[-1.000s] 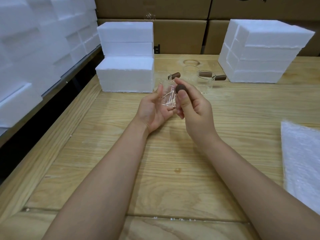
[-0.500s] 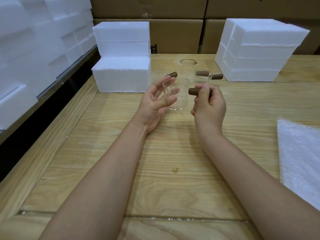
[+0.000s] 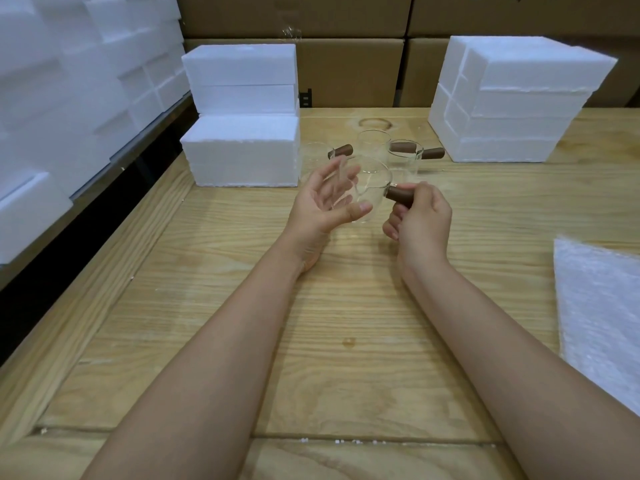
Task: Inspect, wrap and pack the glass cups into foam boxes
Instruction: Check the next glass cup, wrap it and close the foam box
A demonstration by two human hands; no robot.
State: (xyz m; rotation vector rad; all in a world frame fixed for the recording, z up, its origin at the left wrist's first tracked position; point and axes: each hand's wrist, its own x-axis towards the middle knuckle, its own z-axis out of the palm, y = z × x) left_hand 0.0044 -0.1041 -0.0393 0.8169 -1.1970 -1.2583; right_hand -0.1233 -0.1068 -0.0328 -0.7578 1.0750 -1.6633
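A clear glass cup with a brown wooden handle is held upright above the table. My right hand pinches that handle. My left hand cups the glass body, fingers spread and relaxed, thumb against the lower wall. Behind them several more glass cups with brown handles stand on the table. White foam boxes are stacked at the back left, and another stack of foam boxes at the back right.
A sheet of white foam wrap lies at the right edge of the wooden table. More foam blocks fill a shelf on the left. Cardboard cartons line the back.
The cup has been turned from lying sideways in my hands to upright, handle now pointing right. My right hand shifted right along with the handle; my left fingers opened around the glass.
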